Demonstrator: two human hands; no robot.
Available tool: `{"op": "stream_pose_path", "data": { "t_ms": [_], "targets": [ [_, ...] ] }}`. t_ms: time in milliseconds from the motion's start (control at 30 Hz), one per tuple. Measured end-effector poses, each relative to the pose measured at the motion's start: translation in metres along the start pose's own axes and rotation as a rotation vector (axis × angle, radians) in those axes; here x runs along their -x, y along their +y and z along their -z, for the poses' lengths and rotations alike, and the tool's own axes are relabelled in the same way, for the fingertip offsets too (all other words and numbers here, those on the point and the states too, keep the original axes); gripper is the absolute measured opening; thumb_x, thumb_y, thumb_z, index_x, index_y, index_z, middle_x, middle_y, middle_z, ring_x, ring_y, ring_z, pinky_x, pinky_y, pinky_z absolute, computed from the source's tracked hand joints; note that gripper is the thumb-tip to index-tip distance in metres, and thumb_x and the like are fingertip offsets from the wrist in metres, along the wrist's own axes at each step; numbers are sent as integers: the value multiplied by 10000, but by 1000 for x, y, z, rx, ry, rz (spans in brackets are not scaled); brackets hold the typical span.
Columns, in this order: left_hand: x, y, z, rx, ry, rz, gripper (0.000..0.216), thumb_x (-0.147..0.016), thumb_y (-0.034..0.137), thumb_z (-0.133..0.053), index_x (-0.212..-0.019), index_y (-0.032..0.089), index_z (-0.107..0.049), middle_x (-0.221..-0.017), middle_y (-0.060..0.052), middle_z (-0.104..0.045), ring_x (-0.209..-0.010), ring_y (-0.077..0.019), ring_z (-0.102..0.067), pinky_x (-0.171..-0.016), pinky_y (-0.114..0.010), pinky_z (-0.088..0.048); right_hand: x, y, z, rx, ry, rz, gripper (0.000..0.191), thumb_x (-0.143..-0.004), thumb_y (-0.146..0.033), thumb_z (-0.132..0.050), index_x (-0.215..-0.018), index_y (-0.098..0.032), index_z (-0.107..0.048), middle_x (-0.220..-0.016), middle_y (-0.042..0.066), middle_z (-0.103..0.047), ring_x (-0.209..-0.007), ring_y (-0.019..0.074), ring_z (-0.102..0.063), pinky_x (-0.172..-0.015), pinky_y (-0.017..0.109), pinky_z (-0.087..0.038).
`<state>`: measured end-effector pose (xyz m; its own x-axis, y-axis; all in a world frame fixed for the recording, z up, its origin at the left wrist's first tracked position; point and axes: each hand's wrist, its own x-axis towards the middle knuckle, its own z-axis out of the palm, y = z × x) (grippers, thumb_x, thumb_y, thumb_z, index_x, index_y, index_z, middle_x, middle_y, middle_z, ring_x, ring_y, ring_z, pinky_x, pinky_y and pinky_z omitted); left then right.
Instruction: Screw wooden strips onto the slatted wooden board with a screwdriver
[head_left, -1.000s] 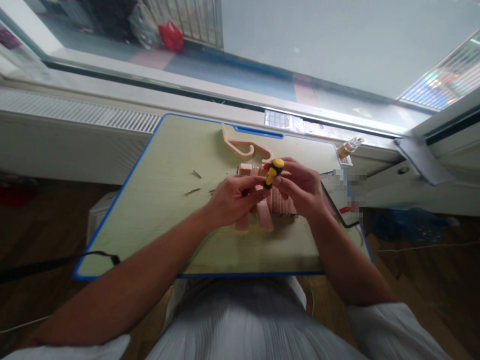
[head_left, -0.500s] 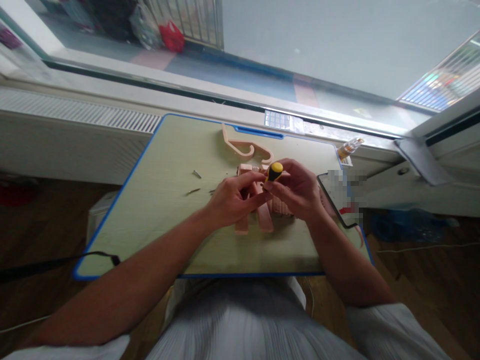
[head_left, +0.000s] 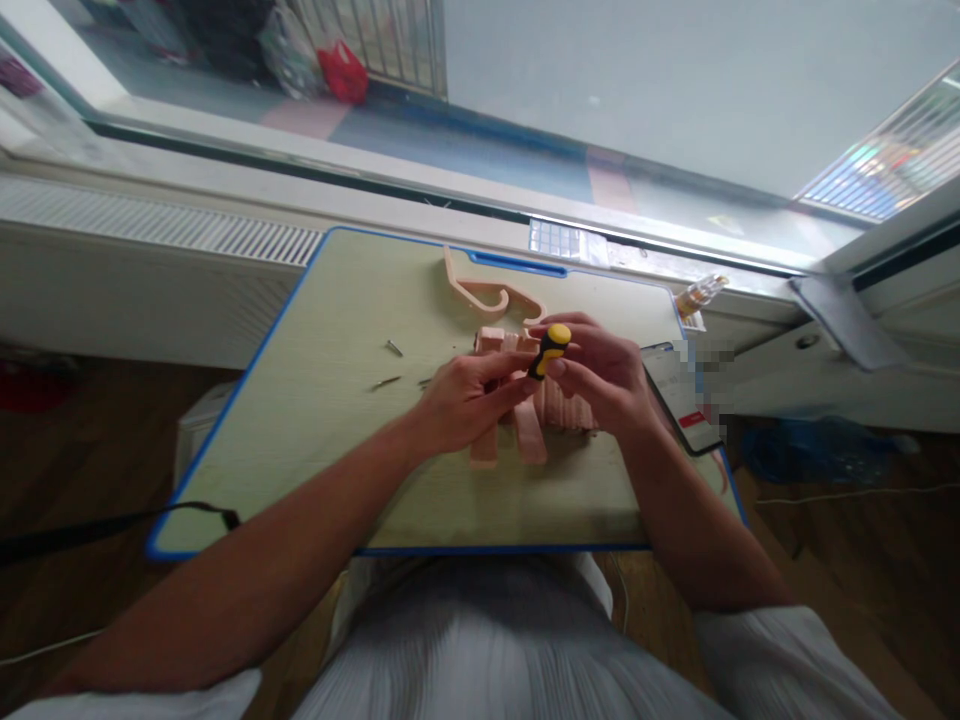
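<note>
A yellow-and-black screwdriver [head_left: 553, 345] stands tilted over a wooden assembly [head_left: 566, 408], its yellow butt end uppermost. My right hand [head_left: 604, 375] has its thumb and fingers around the handle. Against the handle's lower end, the thumb and index finger of my left hand [head_left: 457, 400] pinch together. Two flat wooden legs [head_left: 530, 435] of the assembly stick out toward me below my hands. The screwdriver's tip, and whatever it touches, is hidden by my fingers.
Curved wooden pieces [head_left: 480, 300] lie at the table's [head_left: 315, 400] far side. A screw [head_left: 394, 348] and a thin metal bit [head_left: 386, 383] lie left of my hands. A phone [head_left: 679, 395] rests at the right edge. A bottle [head_left: 701, 295] lies by the window sill.
The screwdriver's handle has turned and leans a little more to the right. My right hand's fingers have shifted on it and loosened slightly. My left hand has barely moved.
</note>
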<state>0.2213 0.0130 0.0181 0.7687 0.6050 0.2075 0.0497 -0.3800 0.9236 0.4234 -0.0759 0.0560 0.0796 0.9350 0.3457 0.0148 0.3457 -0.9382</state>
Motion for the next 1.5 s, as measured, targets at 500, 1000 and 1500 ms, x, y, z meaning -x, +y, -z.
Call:
{"op": "stream_pose_path", "data": {
  "t_ms": [500, 1000, 1500],
  "targets": [
    [3, 0, -6, -38, 71, -35, 430, -1020, 526, -733, -1320, 226, -810, -748, 17, -661, -639, -118, -560, -630, -240, -418, 1, 0, -9, -54, 70, 9, 312, -882, -364, -929, -1126, -257, -767, -1058, 19, -766, -637, 85, -592, -539, 237, -535],
    [0, 0, -9, 6, 106, -10, 419, -1025, 529, -730, -1312, 244, -838, -746, 13, -651, -642, -115, -530, -616, -242, -403, 1, 2, -5, -19, 80, -2, 423, -915, -455, -881, -1287, -301, -751, -1098, 30, -770, -593, 94, -527, -472, 269, -434],
    [1, -5, -10, 6, 105, -10, 458, -968, 531, -805, -1302, 217, -815, -693, 36, -634, -580, -98, -519, -573, -221, -392, 1, 4, -13, -81, 113, 119, 388, -886, -302, -924, -1065, -294, -579, -970, -32, -698, -687, 83, -619, -551, 207, -554]
  ]
}}
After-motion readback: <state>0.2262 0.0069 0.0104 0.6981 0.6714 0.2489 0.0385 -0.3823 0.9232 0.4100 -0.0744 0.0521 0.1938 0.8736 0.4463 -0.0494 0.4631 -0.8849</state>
